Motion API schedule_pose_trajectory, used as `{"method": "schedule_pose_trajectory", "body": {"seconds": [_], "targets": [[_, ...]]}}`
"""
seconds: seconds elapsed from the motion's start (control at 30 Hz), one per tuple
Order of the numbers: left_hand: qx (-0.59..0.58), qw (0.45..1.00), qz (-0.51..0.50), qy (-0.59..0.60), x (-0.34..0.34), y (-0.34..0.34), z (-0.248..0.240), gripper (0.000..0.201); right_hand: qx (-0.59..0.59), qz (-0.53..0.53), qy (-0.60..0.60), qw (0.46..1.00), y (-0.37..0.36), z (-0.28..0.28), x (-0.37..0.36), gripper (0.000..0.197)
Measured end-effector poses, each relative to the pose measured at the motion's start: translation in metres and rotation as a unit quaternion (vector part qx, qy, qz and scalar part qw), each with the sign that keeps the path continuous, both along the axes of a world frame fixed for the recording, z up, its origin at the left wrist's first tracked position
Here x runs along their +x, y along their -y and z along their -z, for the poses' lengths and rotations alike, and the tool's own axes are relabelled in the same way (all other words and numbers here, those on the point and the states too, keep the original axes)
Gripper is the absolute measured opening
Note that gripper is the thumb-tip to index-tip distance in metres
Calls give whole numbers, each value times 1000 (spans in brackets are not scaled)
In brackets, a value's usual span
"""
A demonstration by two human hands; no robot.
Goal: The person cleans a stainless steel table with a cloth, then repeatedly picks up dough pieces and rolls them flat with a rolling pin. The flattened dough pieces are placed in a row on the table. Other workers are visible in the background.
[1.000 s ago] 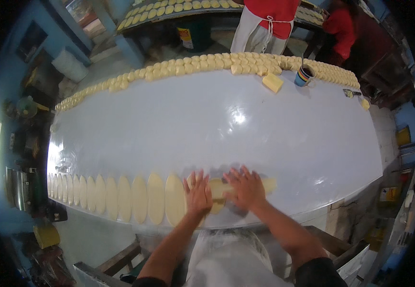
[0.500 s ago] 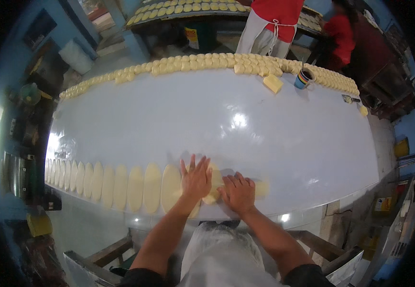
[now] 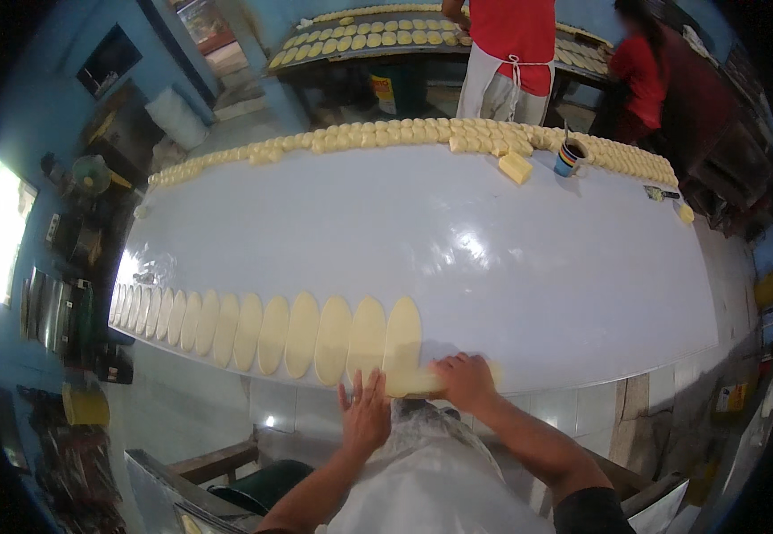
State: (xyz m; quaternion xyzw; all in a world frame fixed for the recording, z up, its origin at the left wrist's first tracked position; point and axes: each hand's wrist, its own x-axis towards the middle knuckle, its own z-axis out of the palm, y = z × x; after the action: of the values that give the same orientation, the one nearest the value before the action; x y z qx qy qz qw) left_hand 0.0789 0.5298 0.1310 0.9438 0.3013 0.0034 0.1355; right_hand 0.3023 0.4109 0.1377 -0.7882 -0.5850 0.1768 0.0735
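Observation:
Flattened dough ovals [image 3: 304, 335] lie side by side in a row along the near left part of the white table [image 3: 315, 231]. My right hand [image 3: 465, 381] is closed over a pale wooden rolling pin [image 3: 418, 383] at the near edge, partly smeared by motion. The pin lies over the near end of the rightmost dough oval [image 3: 403, 334]. My left hand [image 3: 366, 418] is open, its fingers stretched out at the table edge, by the near end of the neighbouring oval and left of the pin.
Dough balls [image 3: 386, 135] line the far edge. Near them stand a yellow block [image 3: 516, 168], a striped mug [image 3: 571, 157] and a dark-handled scraper [image 3: 661, 193]. Beyond, two people in red [image 3: 511, 44] work by a bench [image 3: 360, 53] bearing dough pieces.
Both hands have drawn back toward me to the near table edge, the right one bringing the rolling pin. The rightmost dough oval is now uncovered along most of its length. The view has shifted.

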Motion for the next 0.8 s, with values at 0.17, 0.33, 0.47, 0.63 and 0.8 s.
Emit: {"method": "schedule_pose_trajectory", "body": {"seconds": [0.17,0.33,0.47,0.63,0.8], "targets": [[-4,998,-10,62,83,-86,43,50,0,61,-11,998,-59,0,48,79],[51,991,9,127,223,-182,29,43,-55,86,-38,994,-96,16,107,74],[-81,986,7,148,335,-239,20,36,-40,244,-63,967,-82,5,140,70],[-100,976,53,186,494,-279,57,41,-1,399,-13,917,-5,10,167,71],[-61,978,61,190,590,-291,80,58,-57,473,-18,879,18,-4,175,72]]}}
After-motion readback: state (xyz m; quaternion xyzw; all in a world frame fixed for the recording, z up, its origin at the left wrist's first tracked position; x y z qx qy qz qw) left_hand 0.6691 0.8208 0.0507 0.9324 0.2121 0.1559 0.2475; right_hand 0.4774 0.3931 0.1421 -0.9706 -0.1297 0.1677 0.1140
